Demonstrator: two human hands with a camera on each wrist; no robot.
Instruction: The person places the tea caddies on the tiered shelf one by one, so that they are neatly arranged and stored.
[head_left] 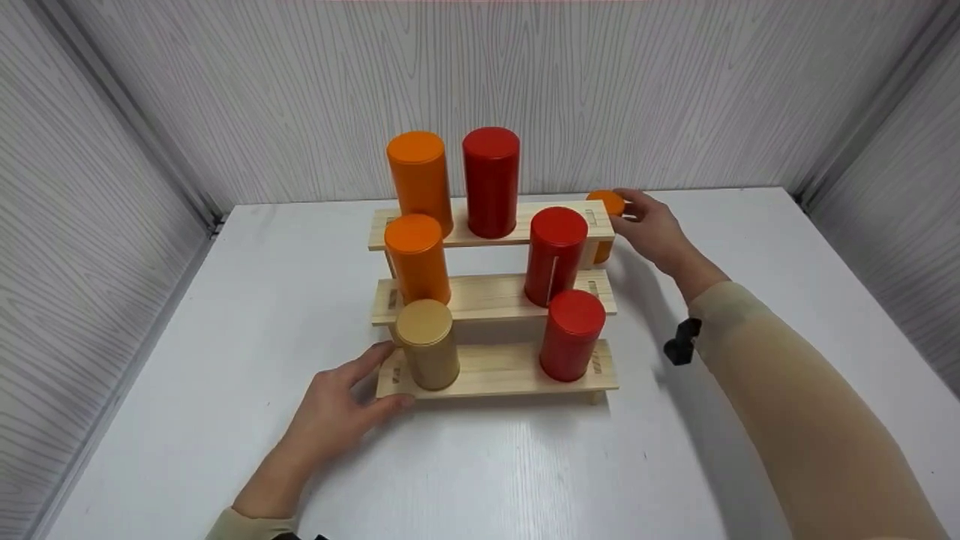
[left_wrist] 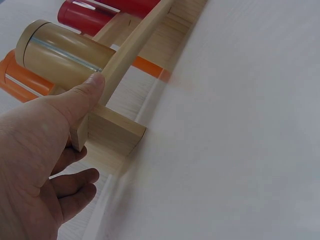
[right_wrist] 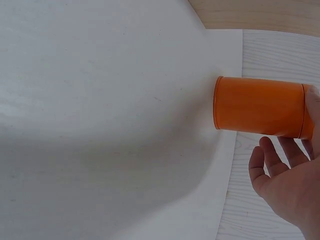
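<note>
A three-step wooden rack (head_left: 499,369) stands mid-table with cylindrical cans on it. My left hand (head_left: 330,411) pinches the left end of its lowest step, thumb at the front edge, beside a gold can (head_left: 435,360). Behind the rack's right end, my right hand (head_left: 658,234) grips an orange can (right_wrist: 260,106) near its lid. That can is upright beside the top step, which partly covers it in the head view. In the right wrist view, thumb and fingers are on opposite sides of the lid end, and the can's base is close to the white tabletop.
The top step holds an orange can (head_left: 421,187) and a tall red can (head_left: 491,184). On the middle step are another orange can (head_left: 418,262) and a red can (head_left: 553,259); a shorter red can (head_left: 573,337) is at lower right. A grey-grained panel (head_left: 600,90) rises behind.
</note>
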